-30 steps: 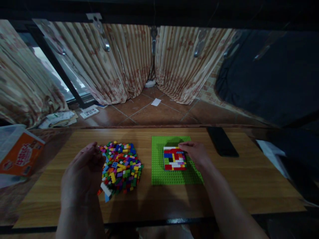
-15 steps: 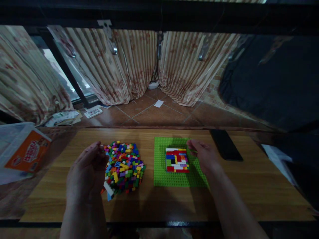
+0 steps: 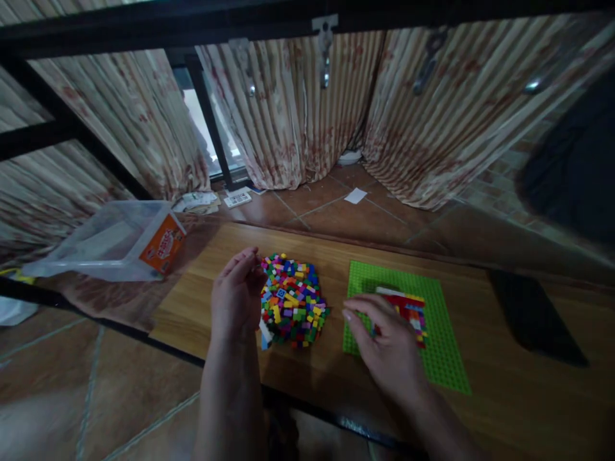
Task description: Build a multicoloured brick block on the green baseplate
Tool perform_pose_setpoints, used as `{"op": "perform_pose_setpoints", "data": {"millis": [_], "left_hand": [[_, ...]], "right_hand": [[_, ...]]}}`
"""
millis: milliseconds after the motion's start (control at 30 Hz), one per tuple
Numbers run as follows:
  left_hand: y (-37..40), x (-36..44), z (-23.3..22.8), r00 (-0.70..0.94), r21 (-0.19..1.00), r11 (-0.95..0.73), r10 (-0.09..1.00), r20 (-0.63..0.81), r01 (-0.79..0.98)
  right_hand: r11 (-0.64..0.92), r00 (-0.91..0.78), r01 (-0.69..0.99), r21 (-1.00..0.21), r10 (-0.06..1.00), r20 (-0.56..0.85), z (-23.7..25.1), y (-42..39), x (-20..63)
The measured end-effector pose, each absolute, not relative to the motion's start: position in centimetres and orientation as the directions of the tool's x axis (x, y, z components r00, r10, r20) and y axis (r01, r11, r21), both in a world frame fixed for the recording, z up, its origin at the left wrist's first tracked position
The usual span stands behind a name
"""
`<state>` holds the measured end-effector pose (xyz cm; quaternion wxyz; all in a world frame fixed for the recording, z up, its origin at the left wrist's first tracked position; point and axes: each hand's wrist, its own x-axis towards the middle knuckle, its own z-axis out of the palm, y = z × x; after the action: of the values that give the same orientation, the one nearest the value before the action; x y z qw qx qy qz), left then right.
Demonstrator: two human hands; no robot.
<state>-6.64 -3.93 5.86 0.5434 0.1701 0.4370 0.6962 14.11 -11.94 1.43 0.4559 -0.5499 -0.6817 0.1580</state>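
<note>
See left hand (image 3: 237, 298) half-curled at left edge of brick pile (image 3: 294, 304); can't tell if gripping anything. See right hand (image 3: 387, 342) pinched narrow over green baseplate (image 3: 444, 349), partly hiding multicolored build (image 3: 409, 306) on it; can't confirm contents.

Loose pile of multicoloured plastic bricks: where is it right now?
In the head view, the multicoloured brick pile lies on the brown wooden table, just right of the left hand and left of the green studded baseplate.
</note>
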Motion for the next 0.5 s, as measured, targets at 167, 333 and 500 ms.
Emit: {"op": "perform_pose_setpoints", "data": {"millis": [167, 333, 500], "left_hand": [[-4.1, -7.0, 5.8, -0.358, 0.795, -0.033, 0.904, -0.235, -0.605], [-4.2, -7.2, 5.9, -0.364, 0.788, -0.044, 0.902, -0.233, -0.614], [-4.2, -7.3, 5.8, -0.362, 0.788, -0.042, 0.902, -0.235, -0.615]], "right_hand": [[0.443, -0.210, 0.631, -0.637, 0.888, 0.409, 0.0, -12.4, 11.2], [0.448, -0.276, 0.637, -0.628, 0.893, 0.356, -1.4, -12.4, 10.6], [0.379, -0.268, 0.657, -0.651, 0.925, 0.268, -1.7, -12.1, 10.9]]}}
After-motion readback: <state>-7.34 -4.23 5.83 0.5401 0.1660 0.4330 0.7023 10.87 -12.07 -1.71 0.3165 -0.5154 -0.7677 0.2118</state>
